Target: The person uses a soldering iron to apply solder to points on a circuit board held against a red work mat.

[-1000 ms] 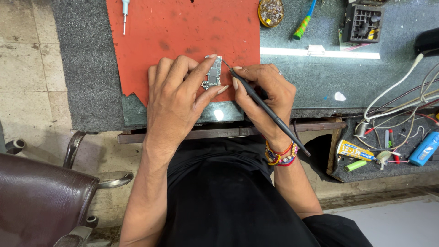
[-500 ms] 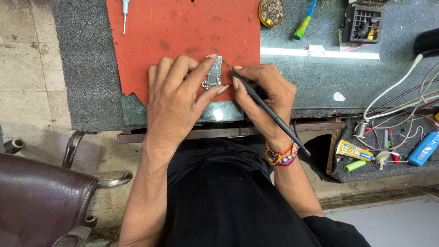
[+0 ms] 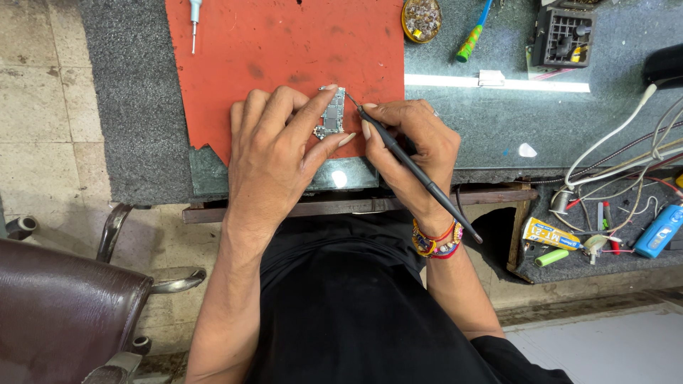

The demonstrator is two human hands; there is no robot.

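The small circuit board (image 3: 331,112) is lying on the red mat (image 3: 284,50) near its lower right edge, in the upper middle of the frame, with plenty of bare mat above and to the left. Nothing is looking different from half a second ago; both hands are staying put. The left hand (image 3: 274,153) is lying flat, fingers spread, forefinger and thumb pinching the board's edges. The right hand (image 3: 409,146) is curling closed round a thin black tool (image 3: 416,174), pen-style, its tip touching the board's upper right corner.
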